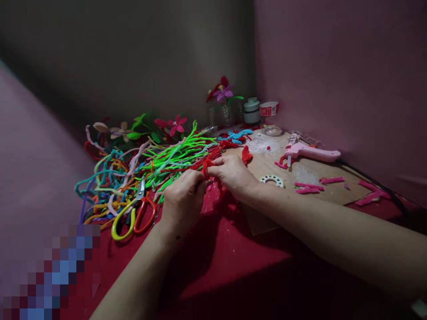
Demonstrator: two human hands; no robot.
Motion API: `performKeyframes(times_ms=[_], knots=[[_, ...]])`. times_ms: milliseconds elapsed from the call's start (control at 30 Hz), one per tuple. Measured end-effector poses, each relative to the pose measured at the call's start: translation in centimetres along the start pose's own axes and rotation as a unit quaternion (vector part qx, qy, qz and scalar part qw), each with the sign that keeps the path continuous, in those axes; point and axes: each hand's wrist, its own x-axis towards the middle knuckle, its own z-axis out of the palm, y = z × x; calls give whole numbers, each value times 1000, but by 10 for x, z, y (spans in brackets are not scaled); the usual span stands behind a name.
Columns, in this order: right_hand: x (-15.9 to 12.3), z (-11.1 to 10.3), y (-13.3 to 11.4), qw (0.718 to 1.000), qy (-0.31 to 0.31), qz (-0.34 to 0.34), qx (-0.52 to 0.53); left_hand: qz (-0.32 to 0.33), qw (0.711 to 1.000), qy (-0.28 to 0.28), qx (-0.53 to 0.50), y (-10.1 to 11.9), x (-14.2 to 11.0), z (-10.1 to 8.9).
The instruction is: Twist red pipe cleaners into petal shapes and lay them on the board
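Both hands meet above the red cloth, pinching a red pipe cleaner point(207, 165) between them. My left hand point(185, 195) is closed, its fingers curled round the lower part of the piece. From the right, my right hand point(231, 174) pinches the same fuzzy red piece between thumb and fingers. Fingers hide part of its shape. Just beyond the hands lies a heap of bright green pipe cleaners point(176, 153). To the left of my left hand rest scissors point(140, 195) with one yellow and one red handle loop.
A pink glue gun point(313, 152) lies on a cardboard sheet point(340, 193), with pink strips point(308, 188) and a white ring point(271, 180) nearby. Tangled coloured pipe cleaners point(113, 178) fill the left. Fuzzy flowers point(223, 92), a small jar point(251, 110) and a tape roll point(268, 108) stand behind.
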Motion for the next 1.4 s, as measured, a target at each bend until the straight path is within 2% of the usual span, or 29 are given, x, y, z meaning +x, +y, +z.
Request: performKeyframes(times_ms=[133, 233, 300, 367, 433, 500, 567, 633, 733, 867, 1033, 1233, 1333, 1400], knots=[[-2, 2, -2, 999, -16, 14, 47, -18, 1000, -9, -23, -2, 1, 1], [-3, 3, -4, 994, -38, 22, 98, -90, 989, -19, -117, -4, 4, -2], [-4, 4, -5, 988, -56, 30, 139, -166, 958, -51, -229, -5, 8, -5], [-5, 4, -7, 982, -81, 35, 169, -231, 909, -78, -337, -6, 12, -9], [-6, 4, -8, 978, -107, 40, 177, -261, 866, -95, -415, -8, 14, -12], [-7, 4, -10, 976, -122, 47, 172, -256, 842, -120, -459, -9, 15, -12], [-7, 3, -12, 977, -120, 51, 169, -223, 846, -151, -459, -8, 15, -10], [-7, 2, -13, 977, -108, 54, 176, -191, 867, -164, -429, -6, 15, -10], [-5, 2, -15, 975, -79, 69, 196, -189, 890, -164, -381, -3, 15, -13], [-2, 1, -19, 961, -57, 121, 241, -206, 883, -169, -386, -6, 16, -17], [1, 0, -18, 943, -65, 177, 275, -206, 884, -186, -376, -8, 14, -9], [1, -1, -17, 952, -87, 115, 270, -200, 893, -222, -336, -12, 16, -13], [-1, 0, -18, 967, -70, 83, 228, -191, 902, -244, -300, -16, 17, -18], [-2, 0, -18, 977, -71, 67, 190, -197, 896, -257, -304, -18, 16, -21]])
